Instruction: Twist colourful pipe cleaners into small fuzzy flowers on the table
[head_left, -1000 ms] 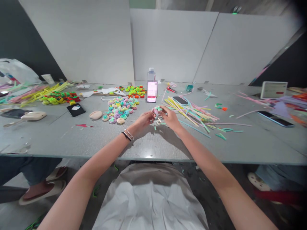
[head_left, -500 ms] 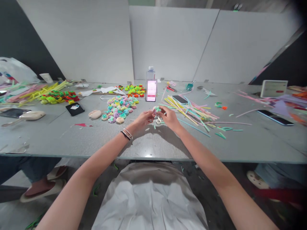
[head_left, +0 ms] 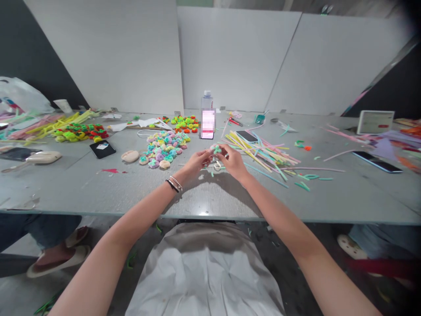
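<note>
Between my two hands is a small fuzzy piece [head_left: 216, 149] in green and pink, held above the middle of the table. My left hand [head_left: 199, 161] pinches its left side, and my right hand [head_left: 233, 160] grips its right side. Just below the fingers lies a small white loop [head_left: 217, 166]. To the left of my left hand is a pile of pastel fuzzy pieces [head_left: 167, 145]. Right of my right hand spreads a bundle of pastel pipe cleaners [head_left: 263, 151].
A lit phone [head_left: 208, 123] leans on a bottle [head_left: 207, 100] at the back. A black case [head_left: 103, 149] and red-green pieces [head_left: 82, 132] lie left. Another phone [head_left: 376, 161] is far right, near a white framed device [head_left: 375, 121]. Other people's legs show below both table sides.
The held fuzzy piece has turned slightly and shifted a little to the right between my fingers. Both hands stay in nearly the same place.
</note>
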`<state>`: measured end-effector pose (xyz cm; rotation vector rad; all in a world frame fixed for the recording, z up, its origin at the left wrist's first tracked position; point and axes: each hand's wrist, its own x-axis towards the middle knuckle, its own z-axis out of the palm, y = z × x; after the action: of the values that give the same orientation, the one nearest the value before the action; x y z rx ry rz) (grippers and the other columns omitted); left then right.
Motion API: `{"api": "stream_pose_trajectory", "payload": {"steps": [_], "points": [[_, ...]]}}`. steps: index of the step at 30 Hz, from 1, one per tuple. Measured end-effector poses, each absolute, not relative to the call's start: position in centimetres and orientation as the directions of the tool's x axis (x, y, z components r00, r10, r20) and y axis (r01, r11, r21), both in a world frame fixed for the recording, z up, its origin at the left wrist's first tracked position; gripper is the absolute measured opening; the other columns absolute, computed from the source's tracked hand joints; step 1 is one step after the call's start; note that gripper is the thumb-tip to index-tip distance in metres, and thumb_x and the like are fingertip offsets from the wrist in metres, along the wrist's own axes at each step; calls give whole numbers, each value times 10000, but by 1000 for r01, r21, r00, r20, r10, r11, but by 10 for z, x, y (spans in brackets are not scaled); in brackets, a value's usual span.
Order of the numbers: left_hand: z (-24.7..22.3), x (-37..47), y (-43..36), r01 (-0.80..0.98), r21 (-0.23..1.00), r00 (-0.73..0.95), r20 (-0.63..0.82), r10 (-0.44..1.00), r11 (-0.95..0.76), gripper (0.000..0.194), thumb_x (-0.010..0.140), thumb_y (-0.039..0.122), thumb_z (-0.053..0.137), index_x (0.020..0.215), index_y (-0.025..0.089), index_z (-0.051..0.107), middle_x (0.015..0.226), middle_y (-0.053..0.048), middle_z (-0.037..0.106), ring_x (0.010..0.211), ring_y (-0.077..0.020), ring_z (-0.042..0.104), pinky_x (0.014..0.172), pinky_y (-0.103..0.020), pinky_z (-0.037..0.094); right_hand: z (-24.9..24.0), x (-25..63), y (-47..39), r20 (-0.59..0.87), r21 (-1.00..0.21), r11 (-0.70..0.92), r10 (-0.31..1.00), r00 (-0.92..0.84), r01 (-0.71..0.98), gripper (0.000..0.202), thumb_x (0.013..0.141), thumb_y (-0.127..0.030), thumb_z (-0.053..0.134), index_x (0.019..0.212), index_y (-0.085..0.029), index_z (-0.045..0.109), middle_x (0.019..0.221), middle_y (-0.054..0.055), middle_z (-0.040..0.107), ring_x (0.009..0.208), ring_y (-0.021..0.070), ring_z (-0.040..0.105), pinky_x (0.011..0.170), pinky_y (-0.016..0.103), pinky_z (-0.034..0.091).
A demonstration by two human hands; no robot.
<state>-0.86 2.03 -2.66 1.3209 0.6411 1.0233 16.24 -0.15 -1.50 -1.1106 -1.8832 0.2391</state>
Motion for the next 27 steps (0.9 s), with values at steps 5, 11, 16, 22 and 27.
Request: {"api": "stream_pose_trajectory", "payload": {"steps": [5, 11, 16, 22, 27], "points": [[-26, -8, 20, -168, 975, 448, 204, 870, -142, 418, 758, 576, 609, 777, 159, 635, 641, 10, 494, 546, -72, 395, 528, -233, 278, -15, 164, -1, 625, -519, 581, 758, -185, 627, 396, 880, -471, 502, 1158, -207, 598, 877, 60, 656, 752, 191, 583, 698, 295, 438], [-28, -10, 21, -123, 964, 423, 265, 866, -235, 427, 771, 556, 605, 869, 142, 647, 659, 17, 491, 569, -68, 384, 541, -223, 271, -16, 162, -2, 642, -530, 609, 743, -190, 590, 378, 864, -404, 551, 1186, -210, 586, 891, 51, 657, 730, 173, 574, 689, 290, 440], [-27, -11, 22, -112, 965, 401, 262, 877, -237, 426, 763, 539, 622, 887, 132, 646, 681, 12, 524, 570, -66, 387, 551, -223, 285, -16, 161, -3, 648, -522, 643, 726, -230, 560, 386, 874, -363, 540, 1241, -246, 557, 1016, 56, 664, 780, 174, 586, 696, 291, 448], [-29, -9, 21, -121, 971, 381, 236, 894, -205, 452, 785, 569, 585, 950, 153, 650, 777, -19, 598, 631, -80, 472, 582, -218, 340, -15, 161, -4, 635, -524, 603, 747, -197, 601, 372, 859, -367, 564, 1204, -229, 582, 916, 43, 668, 741, 169, 585, 674, 281, 428], [-32, -7, 18, -176, 981, 484, 162, 860, -86, 488, 807, 595, 538, 1023, 171, 647, 959, -72, 649, 795, -123, 592, 684, -238, 425, -17, 158, -6, 588, -524, 541, 789, -181, 657, 353, 855, -395, 568, 1157, -215, 600, 828, 31, 663, 699, 167, 580, 641, 272, 398]]}}
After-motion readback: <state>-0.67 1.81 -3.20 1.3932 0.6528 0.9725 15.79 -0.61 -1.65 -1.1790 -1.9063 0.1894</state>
